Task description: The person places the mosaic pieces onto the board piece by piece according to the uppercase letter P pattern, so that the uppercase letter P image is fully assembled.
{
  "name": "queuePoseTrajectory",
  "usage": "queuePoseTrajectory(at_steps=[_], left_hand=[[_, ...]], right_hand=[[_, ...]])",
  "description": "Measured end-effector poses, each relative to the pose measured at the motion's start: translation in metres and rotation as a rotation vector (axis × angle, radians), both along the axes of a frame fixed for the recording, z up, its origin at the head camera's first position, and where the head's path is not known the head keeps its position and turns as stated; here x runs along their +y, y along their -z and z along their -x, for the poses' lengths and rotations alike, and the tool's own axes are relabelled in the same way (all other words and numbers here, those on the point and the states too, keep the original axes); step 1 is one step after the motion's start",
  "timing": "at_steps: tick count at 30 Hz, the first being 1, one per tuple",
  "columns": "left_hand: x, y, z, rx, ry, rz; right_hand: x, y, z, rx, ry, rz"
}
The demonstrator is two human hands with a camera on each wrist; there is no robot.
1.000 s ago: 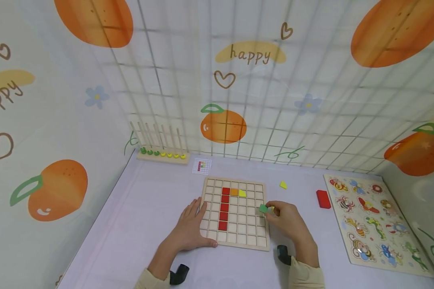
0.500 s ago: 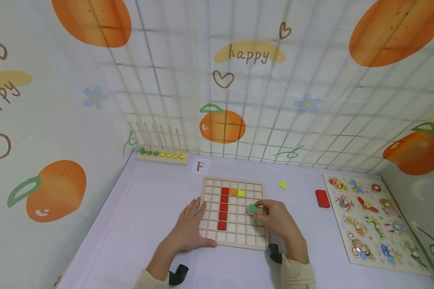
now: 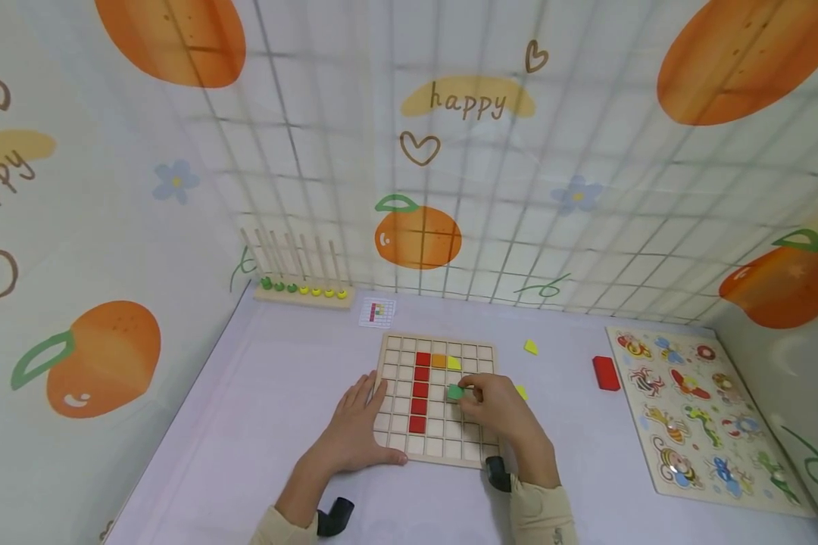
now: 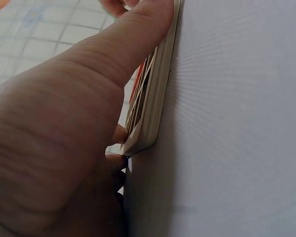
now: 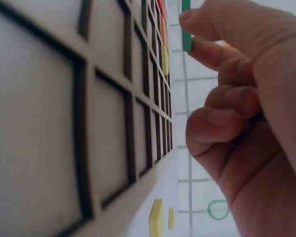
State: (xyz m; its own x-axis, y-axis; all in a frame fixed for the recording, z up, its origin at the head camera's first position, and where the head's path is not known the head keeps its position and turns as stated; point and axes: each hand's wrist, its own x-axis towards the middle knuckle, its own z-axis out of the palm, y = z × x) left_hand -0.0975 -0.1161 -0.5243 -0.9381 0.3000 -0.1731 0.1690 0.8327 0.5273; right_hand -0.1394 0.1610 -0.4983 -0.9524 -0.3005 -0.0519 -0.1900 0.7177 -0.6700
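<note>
My right hand (image 3: pixel 496 405) pinches a green square tile (image 3: pixel 455 392) between thumb and index finger, close over the wooden grid board (image 3: pixel 395 448). In the right wrist view the green tile (image 5: pixel 187 29) is edge-on, apart from the grid. My left hand (image 3: pixel 354 428) lies spread at the board's left side, its thumb along the front edge and fingertips at the left rim. A column of several red tiles (image 3: pixel 419 390) sits in the grid. Beside the top red one are an orange tile (image 3: pixel 439 361) and a yellow tile (image 3: pixel 454 362) with a rounded corner.
Loose yellow pieces (image 3: pixel 531 347) lie right of the board. Farther right are a red block (image 3: pixel 606 373) and an insect puzzle board (image 3: pixel 722 424). Behind stand a small pattern card (image 3: pixel 377 312) and a peg rack with green and yellow beads (image 3: pixel 304 295).
My right hand has carried the green tile leftward from the board's right edge to over its inner cells. A yellow piece behind that hand now shows more. My left hand stays put.
</note>
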Motion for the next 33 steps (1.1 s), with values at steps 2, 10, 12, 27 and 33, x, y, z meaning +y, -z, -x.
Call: queuePoseTrajectory(at_steps=[2,10,12,27,33], left_hand=[[0.0,-0.001,0.0,-0.002,-0.002,-0.004],[0.0,-0.001,0.001,-0.011,-0.003,-0.003],[0.0,-0.001,0.001,-0.005,-0.002,-0.006],[0.0,0.001,0.001,0.008,0.0,0.011],[0.001,0.0,0.0,0.006,0.0,0.01]], right_hand=[[-0.003,0.0,0.0,0.01,-0.01,-0.008],[-0.014,0.001,0.005,0.058,-0.026,-0.032],[-0.017,0.002,0.006,0.065,-0.026,-0.044],[-0.027,0.004,0.01,0.016,-0.036,-0.061],[-0.029,0.003,0.012,-0.004,-0.034,-0.107]])
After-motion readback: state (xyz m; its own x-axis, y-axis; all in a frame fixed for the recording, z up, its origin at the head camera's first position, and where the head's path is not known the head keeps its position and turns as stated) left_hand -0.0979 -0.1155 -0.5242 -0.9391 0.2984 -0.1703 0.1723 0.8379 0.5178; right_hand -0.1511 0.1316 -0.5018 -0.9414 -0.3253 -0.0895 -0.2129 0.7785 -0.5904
